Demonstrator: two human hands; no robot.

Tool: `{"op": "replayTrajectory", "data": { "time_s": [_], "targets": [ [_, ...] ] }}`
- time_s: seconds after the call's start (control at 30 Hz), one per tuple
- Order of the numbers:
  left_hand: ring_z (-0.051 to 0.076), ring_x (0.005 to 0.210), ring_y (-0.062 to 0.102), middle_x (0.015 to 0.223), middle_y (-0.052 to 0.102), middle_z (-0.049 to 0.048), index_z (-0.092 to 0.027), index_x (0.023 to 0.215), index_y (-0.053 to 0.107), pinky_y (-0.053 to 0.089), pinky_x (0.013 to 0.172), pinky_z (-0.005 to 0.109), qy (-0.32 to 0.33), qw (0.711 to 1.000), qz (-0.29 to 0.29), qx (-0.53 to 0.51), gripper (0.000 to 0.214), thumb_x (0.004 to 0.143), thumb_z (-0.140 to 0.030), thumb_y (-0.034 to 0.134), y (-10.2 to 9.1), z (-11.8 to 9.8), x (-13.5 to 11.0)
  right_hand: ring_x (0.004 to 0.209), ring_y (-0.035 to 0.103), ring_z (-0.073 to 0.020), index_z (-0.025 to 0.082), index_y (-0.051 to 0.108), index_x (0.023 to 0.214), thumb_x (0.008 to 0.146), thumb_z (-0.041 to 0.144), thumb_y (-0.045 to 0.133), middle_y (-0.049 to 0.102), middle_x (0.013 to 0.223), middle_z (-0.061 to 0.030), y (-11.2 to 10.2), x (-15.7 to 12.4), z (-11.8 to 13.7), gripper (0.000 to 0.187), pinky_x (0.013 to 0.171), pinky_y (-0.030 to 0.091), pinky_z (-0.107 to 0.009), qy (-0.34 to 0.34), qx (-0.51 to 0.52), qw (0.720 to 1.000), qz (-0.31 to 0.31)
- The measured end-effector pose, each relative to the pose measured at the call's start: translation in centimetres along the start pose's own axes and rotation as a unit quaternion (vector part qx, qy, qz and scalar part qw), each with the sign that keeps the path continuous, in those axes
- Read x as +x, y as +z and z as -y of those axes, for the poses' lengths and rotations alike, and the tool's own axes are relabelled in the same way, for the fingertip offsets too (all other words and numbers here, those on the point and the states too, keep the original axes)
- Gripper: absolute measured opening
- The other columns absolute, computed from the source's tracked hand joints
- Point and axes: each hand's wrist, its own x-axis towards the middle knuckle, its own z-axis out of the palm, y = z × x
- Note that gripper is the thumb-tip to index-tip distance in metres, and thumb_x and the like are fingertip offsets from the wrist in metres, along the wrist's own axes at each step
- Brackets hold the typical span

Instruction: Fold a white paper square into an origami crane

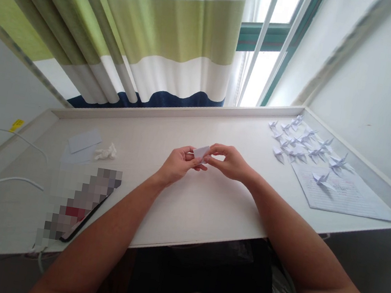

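A small folded piece of white paper (201, 152) is held up over the middle of the white desk (200, 211). My left hand (179, 163) is closed on its left and lower part, thumb in front. From the other side my right hand (228, 160) pinches its right edge between thumb and fingers. The fingertips of both hands nearly meet at the paper, and they hide part of its folds. Several white folded paper cranes (308, 136) stand in a group at the far right of the desk.
Lined sheets with writing (354, 194) lie at right, one crane (322, 178) on top. At left are square white papers (84, 141), a crumpled tissue (106, 152), a blurred-out phone-like object (85, 206) and white cables (8, 179). A raised rim (179, 110) borders the desk by the curtain (173, 29).
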Motion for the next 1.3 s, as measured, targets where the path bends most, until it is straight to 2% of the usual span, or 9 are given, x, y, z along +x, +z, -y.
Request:
{"op": "replayTrajectory", "data": {
  "time_s": [0.07,0.17,0.27,0.4,0.7,0.87,1.03,1.13,1.3],
  "targets": [
    [0.025,0.083,0.082,0.093,0.083,0.0092,-0.015,0.103,0.071,0.058,0.081,0.036,0.000,1.000,-0.003,-0.003,0.053,0.074,-0.052,0.096,0.0,0.0,0.0,0.087,0.072,-0.0209,0.021,0.077,0.084,0.087,0.042,0.079,0.078,0.087,-0.0037,0.3,0.1,-0.3,0.022,0.097,0.056,-0.048,0.017,0.025,0.999,-0.020],
    [0.026,0.085,0.082,0.093,0.083,0.0089,-0.015,0.102,0.072,0.058,0.083,0.037,0.004,1.000,-0.007,-0.004,0.050,0.076,-0.051,0.095,0.0,0.0,0.0,0.078,0.070,-0.0188,0.020,0.073,0.081,0.081,0.043,0.084,0.077,0.084,-0.0034,0.7,0.3,-0.7,0.026,0.083,0.060,-0.042,0.034,0.070,0.996,-0.052],
    [0.026,0.088,0.082,0.096,0.084,0.0098,-0.014,0.103,0.073,0.058,0.084,0.037,0.005,1.000,-0.002,-0.006,0.048,0.077,-0.049,0.095,0.0,-0.1,0.0,0.075,0.068,-0.0172,0.021,0.068,0.082,0.074,0.040,0.090,0.074,0.083,-0.0020,0.8,0.4,-0.8,0.030,0.072,0.058,-0.036,0.035,0.107,0.991,-0.074],
    [0.027,0.092,0.082,0.105,0.084,0.0126,-0.014,0.111,0.075,0.059,0.088,0.039,-0.001,1.000,0.014,-0.002,0.050,0.078,-0.046,0.095,0.0,-0.3,-0.2,0.074,0.069,-0.0176,0.022,0.062,0.087,0.072,0.040,0.092,0.072,0.080,-0.0007,0.7,0.3,-0.6,0.038,0.067,0.055,-0.033,0.047,0.147,0.985,-0.074],
    [0.028,0.095,0.083,0.104,0.084,0.0130,-0.014,0.113,0.075,0.062,0.091,0.042,-0.011,1.000,0.018,-0.004,0.051,0.080,-0.048,0.093,0.0,-0.6,-0.2,0.070,0.069,-0.0171,0.023,0.060,0.094,0.072,0.044,0.093,0.071,0.072,0.0026,0.8,0.2,0.1,0.045,0.067,0.055,-0.032,0.065,0.202,0.975,-0.061],
    [0.028,0.090,0.083,0.104,0.084,0.0139,-0.014,0.112,0.075,0.062,0.088,0.042,-0.001,1.000,0.008,0.011,0.053,0.081,-0.053,0.090,0.1,-0.3,-0.1,0.066,0.068,-0.0166,0.024,0.059,0.094,0.073,0.043,0.092,0.069,0.070,0.0042,1.1,0.2,-0.2,0.043,0.064,0.052,-0.032,0.069,0.187,0.977,-0.077],
    [0.027,0.089,0.083,0.102,0.084,0.0137,-0.013,0.108,0.076,0.061,0.084,0.039,0.001,1.000,-0.004,0.024,0.050,0.078,-0.050,0.093,0.1,0.1,0.0,0.061,0.062,-0.0143,0.023,0.060,0.095,0.076,0.042,0.089,0.065,0.066,0.0060,1.3,0.2,-0.4,0.039,0.057,0.044,-0.029,0.068,0.164,0.981,-0.072],
    [0.027,0.085,0.082,0.100,0.084,0.0140,-0.013,0.105,0.076,0.062,0.081,0.038,-0.007,1.000,-0.009,0.022,0.052,0.077,-0.054,0.093,0.0,0.3,0.1,0.064,0.064,-0.0150,0.023,0.060,0.096,0.076,0.040,0.088,0.067,0.068,0.0049,1.3,0.2,-0.4,0.038,0.058,0.044,-0.029,0.070,0.163,0.982,-0.065],
    [0.026,0.083,0.082,0.099,0.083,0.0143,-0.012,0.109,0.075,0.061,0.078,0.036,-0.013,0.999,0.006,0.029,0.057,0.079,-0.058,0.090,-0.1,0.5,0.3,0.065,0.064,-0.0147,0.023,0.058,0.094,0.076,0.037,0.087,0.069,0.071,0.0038,1.6,0.3,-0.7,0.037,0.060,0.046,-0.030,0.068,0.168,0.981,-0.070]
  ]
}}
